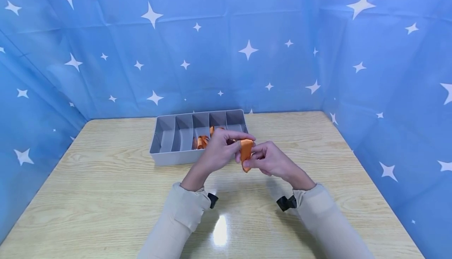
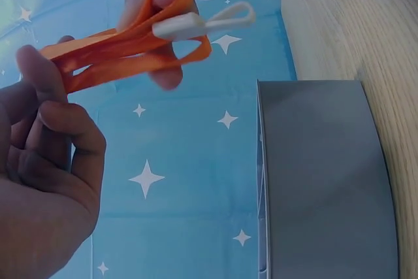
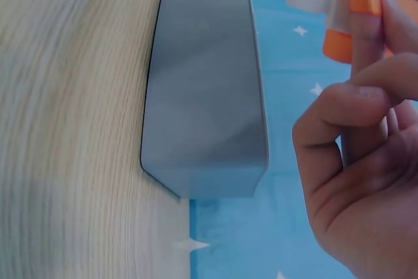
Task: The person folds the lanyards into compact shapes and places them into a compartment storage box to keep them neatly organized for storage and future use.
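An orange lanyard (image 1: pixel 246 155), folded into a flat bundle, is held up between both hands above the table, by the front right of the grey box. My left hand (image 1: pixel 224 147) pinches one end of it. The other end is with my right hand (image 1: pixel 270 159), whose thumb and fingers grip it. From the left wrist view, the strap's loops (image 2: pixel 114 63) stretch between the hands, and a finger passes through one loop. A white plastic clip (image 2: pixel 179 27) hangs at that end. The right wrist view shows the clip (image 3: pixel 339 10) beside the finger ringed by the orange band.
The grey divided box (image 1: pixel 180 157) stands at the table's back. Orange lanyards (image 1: pixel 201 142) lie in its middle compartment, and another orange piece (image 1: pixel 212 130) shows in the one to its right. Blue star-patterned cloth (image 1: pixel 212 55) surrounds the wooden table (image 1: pixel 88 192).
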Tool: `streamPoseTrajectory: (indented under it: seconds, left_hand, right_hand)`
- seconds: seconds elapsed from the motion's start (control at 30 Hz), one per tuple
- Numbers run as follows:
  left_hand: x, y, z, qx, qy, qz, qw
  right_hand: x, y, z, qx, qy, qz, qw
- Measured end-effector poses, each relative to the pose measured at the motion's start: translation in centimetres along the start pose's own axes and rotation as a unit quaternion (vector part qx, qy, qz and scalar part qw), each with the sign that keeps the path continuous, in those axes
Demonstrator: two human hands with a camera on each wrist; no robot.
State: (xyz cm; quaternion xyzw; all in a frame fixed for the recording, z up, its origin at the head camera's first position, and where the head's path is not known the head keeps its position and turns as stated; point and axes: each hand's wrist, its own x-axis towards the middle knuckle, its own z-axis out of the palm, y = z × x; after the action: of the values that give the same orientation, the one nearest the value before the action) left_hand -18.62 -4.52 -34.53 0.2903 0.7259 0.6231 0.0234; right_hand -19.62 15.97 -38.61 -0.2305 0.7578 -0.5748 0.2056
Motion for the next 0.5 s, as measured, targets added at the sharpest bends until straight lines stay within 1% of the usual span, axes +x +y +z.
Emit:
streamPoseTrajectory:
  seconds: [0.2,0.3,0.5]
  left_hand:
    - [0.0,0.2,-0.4,0.005,0.025,-0.005,0.9997]
    - [0.0,0.2,-0.5,0.009,0.033,-0.005,0.9994]
    - [0.1,0.2,-0.9,0.015,0.052,-0.01,0.9985]
  right_hand:
    - [-0.4,-0.3,1.0,0.017,0.047,0.001,0.999]
    - [-0.5,-0.4,1.4,0.02,0.059,-0.007,0.998]
    - [-0.8,-0.8,2.0,-0.007,0.082,-0.029,0.996]
